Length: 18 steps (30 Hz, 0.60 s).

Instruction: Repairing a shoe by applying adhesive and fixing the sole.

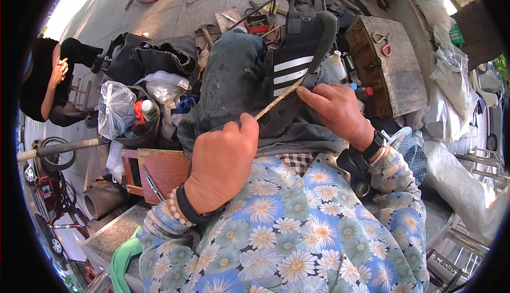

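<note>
A black sports shoe [297,53] with three white stripes lies sole-out on my lap, over a grey cloth [234,80]. My left hand [223,160] presses down on the cloth and shoe near its heel end, fingers curled, and grips the lower end of a thin tan stick-like tool [279,99]. My right hand [334,109] pinches the upper part of that tool against the shoe's edge. Both sleeves are blue with white daisies.
A worn wooden box [390,72] with red-handled scissors [383,43] stands at right. Bags, a bottle and bundles [138,107] crowd the left, a wooden crate [159,170] below them. Tools litter the pavement ahead. A seated person in black [50,85] is at far left.
</note>
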### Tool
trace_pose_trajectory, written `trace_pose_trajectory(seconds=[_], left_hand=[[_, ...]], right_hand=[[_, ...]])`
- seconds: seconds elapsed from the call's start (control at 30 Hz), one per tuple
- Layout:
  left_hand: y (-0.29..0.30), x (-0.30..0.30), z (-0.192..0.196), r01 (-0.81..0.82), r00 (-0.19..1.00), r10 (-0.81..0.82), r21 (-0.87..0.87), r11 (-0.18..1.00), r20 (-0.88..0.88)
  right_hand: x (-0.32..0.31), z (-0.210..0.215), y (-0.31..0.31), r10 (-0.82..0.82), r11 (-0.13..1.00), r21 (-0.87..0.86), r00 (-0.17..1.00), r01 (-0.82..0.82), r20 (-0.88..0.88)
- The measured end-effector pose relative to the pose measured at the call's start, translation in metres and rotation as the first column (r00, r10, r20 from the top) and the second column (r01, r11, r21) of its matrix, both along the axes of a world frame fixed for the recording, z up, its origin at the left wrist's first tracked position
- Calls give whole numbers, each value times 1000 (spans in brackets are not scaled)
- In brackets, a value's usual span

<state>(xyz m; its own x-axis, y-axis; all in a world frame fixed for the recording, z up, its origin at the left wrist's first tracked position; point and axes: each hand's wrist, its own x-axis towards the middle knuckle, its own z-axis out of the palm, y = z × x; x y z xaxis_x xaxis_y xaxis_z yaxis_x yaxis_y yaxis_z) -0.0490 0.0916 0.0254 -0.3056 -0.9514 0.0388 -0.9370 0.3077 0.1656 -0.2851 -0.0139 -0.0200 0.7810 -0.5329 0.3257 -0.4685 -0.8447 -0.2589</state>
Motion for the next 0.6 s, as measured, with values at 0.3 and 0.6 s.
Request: trace_pose_trajectory(seconds=[0.3, 0.6], left_hand=[[3, -2, 1, 8, 994, 4, 100, 995, -113], [-1, -5, 8, 57, 984, -41, 87, 995, -174]], right_hand=[[-19, -4, -22, -359, 927, 244, 864, 286, 352], [-18, -20, -70, -567, 557, 810, 628, -185, 533]])
